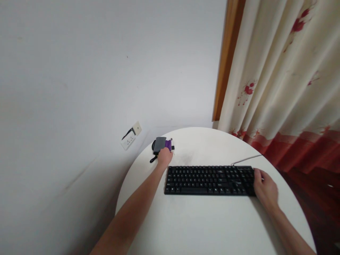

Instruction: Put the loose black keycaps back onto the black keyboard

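A black keyboard (pixel 202 181) lies flat on the round white table (pixel 202 223), its thin cable (pixel 247 159) running off behind it to the right. My right hand (pixel 266 189) grips the keyboard's right end, thumb over the top edge. Beyond the keyboard's left corner, my left hand (pixel 165 156) is closed at a small cluster of items. A flat grey object (pixel 159 144) and a purple item (pixel 168 144) touch or lie just past its fingers. The fingertips are hidden, so what they pinch cannot be made out. A black loop or strap (pixel 153 159) pokes out beside them.
Small black and white bits (pixel 173 147) lie right of the purple item. A white wall (pixel 106 71) with a socket (pixel 128 140) stands close on the left. A flowered curtain (pixel 281 88) with a red hem hangs behind the table at the right.
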{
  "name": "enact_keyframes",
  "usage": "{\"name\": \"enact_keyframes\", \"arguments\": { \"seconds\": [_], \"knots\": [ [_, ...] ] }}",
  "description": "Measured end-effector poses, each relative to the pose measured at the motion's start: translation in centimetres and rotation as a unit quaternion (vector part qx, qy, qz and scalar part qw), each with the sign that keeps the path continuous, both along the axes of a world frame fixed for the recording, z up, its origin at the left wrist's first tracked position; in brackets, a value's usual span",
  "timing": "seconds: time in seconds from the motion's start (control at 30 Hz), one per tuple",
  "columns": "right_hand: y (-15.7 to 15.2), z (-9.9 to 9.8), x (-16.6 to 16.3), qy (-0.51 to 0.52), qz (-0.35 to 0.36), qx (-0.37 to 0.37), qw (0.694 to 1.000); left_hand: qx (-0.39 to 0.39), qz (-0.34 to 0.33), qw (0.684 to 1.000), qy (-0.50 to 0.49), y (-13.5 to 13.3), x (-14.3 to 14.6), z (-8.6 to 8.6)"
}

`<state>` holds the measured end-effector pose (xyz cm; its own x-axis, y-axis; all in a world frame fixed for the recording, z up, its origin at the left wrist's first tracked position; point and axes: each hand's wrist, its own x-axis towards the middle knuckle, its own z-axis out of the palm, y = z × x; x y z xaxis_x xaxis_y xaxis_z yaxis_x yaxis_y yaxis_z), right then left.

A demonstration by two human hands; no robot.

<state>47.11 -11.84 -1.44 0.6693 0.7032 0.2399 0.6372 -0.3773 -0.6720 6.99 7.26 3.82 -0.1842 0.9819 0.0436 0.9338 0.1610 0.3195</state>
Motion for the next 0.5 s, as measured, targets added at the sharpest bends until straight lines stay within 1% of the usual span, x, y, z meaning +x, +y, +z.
{"name": "enact_keyframes", "arguments": {
  "seconds": [0.17,0.27,0.33,0.4,0.5],
  "knots": [
    [0.0,0.2,-0.1,0.003,0.003,0.006,1.0,-0.008,0.014,1.0,-0.003,0.2,0.1,0.9],
    [0.0,0.2,-0.2,0.001,0.001,0.01,1.0,-0.007,0.004,1.0,-0.016,-0.5,-0.3,1.8],
    [0.0,0.1,-0.1,0.004,0.004,0.016,1.0,0.001,-0.017,0.999,-0.033,-1.5,-0.7,2.4],
    [0.0,0.2,0.2,-0.002,0.012,0.041,0.999,0.01,-0.047,0.997,-0.056,-3.1,-0.9,3.1],
    [0.0,1.2,0.2,-0.078,0.02,0.116,0.99,0.015,-0.096,0.988,-0.123,-6.1,-0.5,4.0]
  ]
}}
